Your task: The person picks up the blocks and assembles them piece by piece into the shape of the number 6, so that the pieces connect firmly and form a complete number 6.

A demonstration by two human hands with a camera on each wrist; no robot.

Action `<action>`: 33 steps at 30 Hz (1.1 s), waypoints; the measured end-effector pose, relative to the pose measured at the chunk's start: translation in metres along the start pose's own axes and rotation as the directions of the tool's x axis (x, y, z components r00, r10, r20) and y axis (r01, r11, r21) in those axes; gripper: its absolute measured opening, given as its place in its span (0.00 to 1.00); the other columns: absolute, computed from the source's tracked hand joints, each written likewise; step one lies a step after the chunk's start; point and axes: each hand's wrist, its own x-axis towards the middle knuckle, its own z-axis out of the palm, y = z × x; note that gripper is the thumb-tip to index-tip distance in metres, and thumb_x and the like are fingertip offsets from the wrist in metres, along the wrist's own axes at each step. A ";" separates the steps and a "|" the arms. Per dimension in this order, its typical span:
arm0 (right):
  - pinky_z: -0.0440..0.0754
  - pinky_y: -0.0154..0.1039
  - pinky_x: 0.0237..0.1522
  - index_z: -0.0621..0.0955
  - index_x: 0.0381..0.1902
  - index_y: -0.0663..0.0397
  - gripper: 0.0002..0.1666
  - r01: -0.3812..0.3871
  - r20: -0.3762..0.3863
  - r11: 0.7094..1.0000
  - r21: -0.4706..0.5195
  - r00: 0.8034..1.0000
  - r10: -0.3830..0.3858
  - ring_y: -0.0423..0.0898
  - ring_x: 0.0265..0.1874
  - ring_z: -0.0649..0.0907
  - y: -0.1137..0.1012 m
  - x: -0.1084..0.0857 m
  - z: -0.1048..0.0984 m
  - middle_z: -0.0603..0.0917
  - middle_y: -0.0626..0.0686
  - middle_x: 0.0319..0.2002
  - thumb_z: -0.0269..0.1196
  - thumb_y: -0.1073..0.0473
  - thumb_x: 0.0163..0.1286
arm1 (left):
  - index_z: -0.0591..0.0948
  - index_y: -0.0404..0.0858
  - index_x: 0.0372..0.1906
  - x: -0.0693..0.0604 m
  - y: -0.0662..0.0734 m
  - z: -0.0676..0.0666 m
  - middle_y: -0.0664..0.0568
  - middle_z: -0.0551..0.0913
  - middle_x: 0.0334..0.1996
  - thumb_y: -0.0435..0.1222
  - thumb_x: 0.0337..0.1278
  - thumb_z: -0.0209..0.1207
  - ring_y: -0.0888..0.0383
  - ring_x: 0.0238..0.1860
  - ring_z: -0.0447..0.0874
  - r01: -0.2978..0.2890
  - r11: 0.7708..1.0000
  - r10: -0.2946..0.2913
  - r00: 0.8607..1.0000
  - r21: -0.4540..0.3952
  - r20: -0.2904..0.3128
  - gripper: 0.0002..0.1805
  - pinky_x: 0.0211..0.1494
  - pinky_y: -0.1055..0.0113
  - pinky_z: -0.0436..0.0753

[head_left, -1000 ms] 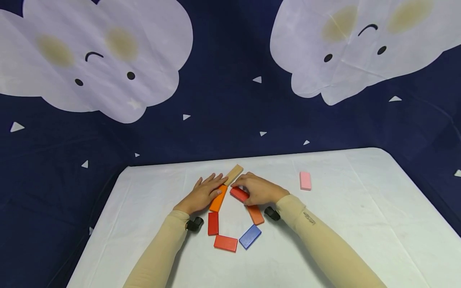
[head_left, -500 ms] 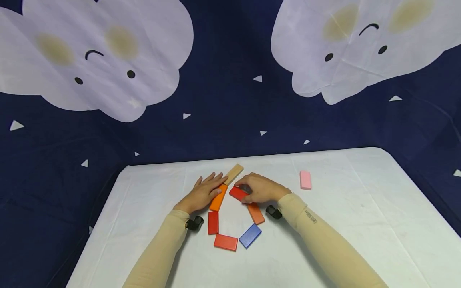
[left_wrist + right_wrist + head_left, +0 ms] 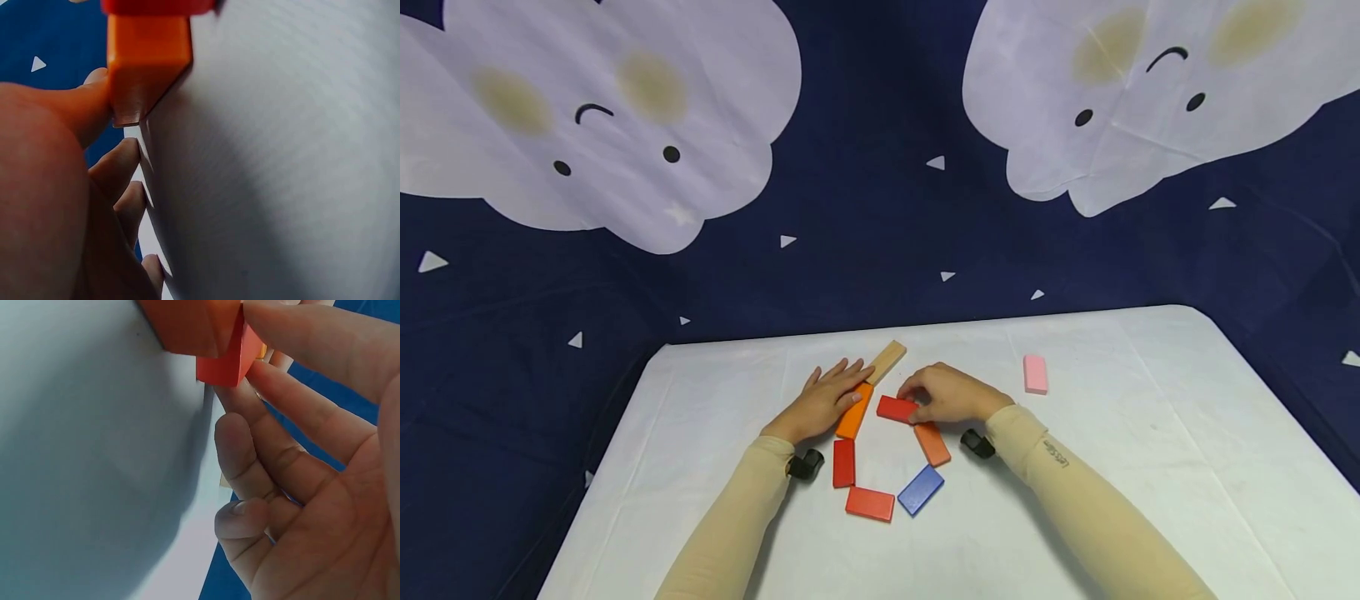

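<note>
My left hand lies with its fingers spread and extended, the thumb against an orange block and a fingertip at the near end of a natural wood block. In the left wrist view, the thumb touches the side of that orange block. My right hand pinches the right end of a red block between thumb and fingers; its own palm hides part of that end. In the right wrist view, this red block sits just beyond the end of a darker orange block.
Two more red blocks, one upright in view and one lying crosswise, and a blue block continue the curved row on the white tabletop. Apart from them, a pink block lies at the back right.
The red block at my right hand has turned from slanting to nearly level. My right hand has shifted slightly rightward to its right end. My left hand has stayed in place.
</note>
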 end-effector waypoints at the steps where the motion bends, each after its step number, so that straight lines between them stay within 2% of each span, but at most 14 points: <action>1: 0.79 0.41 0.49 0.87 0.51 0.54 0.20 0.004 0.003 1.000 0.002 1.000 -0.004 0.41 0.38 0.78 0.001 0.000 0.000 0.86 0.44 0.42 0.72 0.56 0.61 | 0.62 0.52 0.79 0.000 0.000 0.000 0.52 0.56 0.79 0.48 0.79 0.45 0.49 0.80 0.45 0.004 1.000 -0.004 1.000 0.001 0.003 0.28 0.78 0.40 0.37; 16: 0.80 0.44 0.54 0.86 0.54 0.53 0.20 0.068 0.012 0.997 0.024 0.998 -0.068 0.41 0.42 0.81 0.008 -0.007 0.000 0.87 0.47 0.47 0.69 0.60 0.62 | 0.61 0.52 0.79 0.000 0.000 0.000 0.52 0.56 0.79 0.48 0.79 0.45 0.50 0.80 0.45 0.005 1.000 -0.005 1.000 0.004 0.003 0.28 0.78 0.40 0.37; 25: 0.79 0.46 0.58 0.86 0.54 0.53 0.20 0.076 0.029 0.996 0.049 0.997 -0.077 0.43 0.48 0.82 0.009 -0.010 -0.002 0.87 0.48 0.50 0.69 0.61 0.63 | 0.61 0.52 0.79 0.001 -0.002 0.000 0.52 0.56 0.79 0.48 0.80 0.45 0.49 0.80 0.44 0.005 1.000 -0.005 1.000 0.002 0.010 0.28 0.78 0.40 0.37; 33: 0.79 0.46 0.57 0.86 0.55 0.52 0.20 0.084 0.036 0.995 0.051 0.996 -0.086 0.43 0.46 0.82 0.009 -0.012 -0.004 0.86 0.47 0.49 0.67 0.62 0.63 | 0.61 0.51 0.79 0.001 -0.002 0.000 0.52 0.56 0.79 0.48 0.80 0.45 0.48 0.80 0.44 0.003 1.000 -0.003 1.000 0.003 0.010 0.29 0.78 0.40 0.37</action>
